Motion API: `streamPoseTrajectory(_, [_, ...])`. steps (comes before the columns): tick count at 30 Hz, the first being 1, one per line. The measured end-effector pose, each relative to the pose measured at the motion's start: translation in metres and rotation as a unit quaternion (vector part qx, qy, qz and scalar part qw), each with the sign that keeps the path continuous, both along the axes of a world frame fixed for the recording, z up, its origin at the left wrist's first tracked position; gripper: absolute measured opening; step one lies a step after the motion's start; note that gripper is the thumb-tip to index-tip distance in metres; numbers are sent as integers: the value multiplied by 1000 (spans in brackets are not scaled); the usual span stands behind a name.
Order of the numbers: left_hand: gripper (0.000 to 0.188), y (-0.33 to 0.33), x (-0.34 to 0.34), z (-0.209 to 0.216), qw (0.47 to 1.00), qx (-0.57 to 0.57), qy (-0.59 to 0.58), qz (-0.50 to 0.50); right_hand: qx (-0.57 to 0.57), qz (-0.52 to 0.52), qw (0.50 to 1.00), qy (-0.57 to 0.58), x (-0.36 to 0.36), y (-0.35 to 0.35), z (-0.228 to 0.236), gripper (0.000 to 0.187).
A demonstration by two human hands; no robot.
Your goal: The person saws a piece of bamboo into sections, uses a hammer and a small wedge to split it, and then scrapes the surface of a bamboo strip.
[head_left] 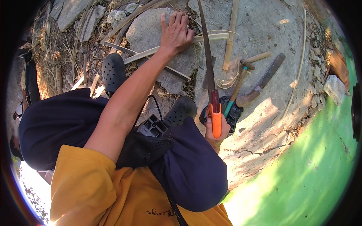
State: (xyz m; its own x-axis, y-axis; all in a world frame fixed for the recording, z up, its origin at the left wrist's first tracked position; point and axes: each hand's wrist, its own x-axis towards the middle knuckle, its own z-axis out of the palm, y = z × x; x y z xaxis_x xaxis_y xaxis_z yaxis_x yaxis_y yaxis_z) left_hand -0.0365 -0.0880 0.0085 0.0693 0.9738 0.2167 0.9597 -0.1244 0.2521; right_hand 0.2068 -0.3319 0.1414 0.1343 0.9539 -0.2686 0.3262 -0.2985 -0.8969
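My right hand (pixel 218 132) is wrapped round the orange handle of a hand saw (pixel 208 64). Its long dark blade points away from me, crossing in front of a pale split bamboo strip (pixel 215 37) near the strip's right end. Whether the teeth touch the strip, I cannot tell. Far ahead, my left hand (pixel 175 33) presses down over the same strip with its fingers bent, holding it on a flat grey stone (pixel 145 28). The palm and part of the strip are hidden beneath that hand.
Right of the saw lie a hammer (pixel 236 89) with a teal-banded handle, a dark blade-like tool (pixel 269 73) and a black plastic bag (pixel 235 115). A flat bamboo piece (pixel 230 37) lies beyond. My clogs (pixel 114 71) flank the stone. A green surface (pixel 301 177) runs along the right.
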Motion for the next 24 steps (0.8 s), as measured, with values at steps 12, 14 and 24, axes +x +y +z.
streamPoseTrajectory(12, [38,-1,2,-2,999,10,-38,6,-10,34,999,10,-22,53,-16,36])
streamPoseTrajectory(14, [39,-9,-1,-3,998,-8,-55,16,-2,20,1000,19,-12,17,-15,39])
streamPoseTrajectory(24, [71,-5,-6,2,996,19,-69,54,55,27,998,3,-28,58,-29,15])
